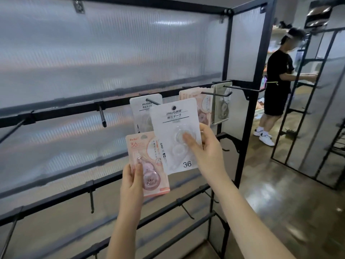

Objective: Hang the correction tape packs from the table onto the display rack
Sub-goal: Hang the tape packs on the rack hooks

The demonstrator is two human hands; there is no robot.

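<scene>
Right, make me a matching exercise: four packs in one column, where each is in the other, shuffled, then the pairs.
Things:
1. white pack marked 36
2. pink pack marked 36
3. white pack behind
4. beige pack

Places:
A. on the rightmost hook
B. in the left hand
C. on the hook with another white pack
D. in the right hand

Pairs: 1-D, 2-B, 3-C, 4-A

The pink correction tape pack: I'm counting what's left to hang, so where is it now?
In the head view, the pink correction tape pack is gripped in the left hand, low and left of the white pack held by the right hand.
</scene>
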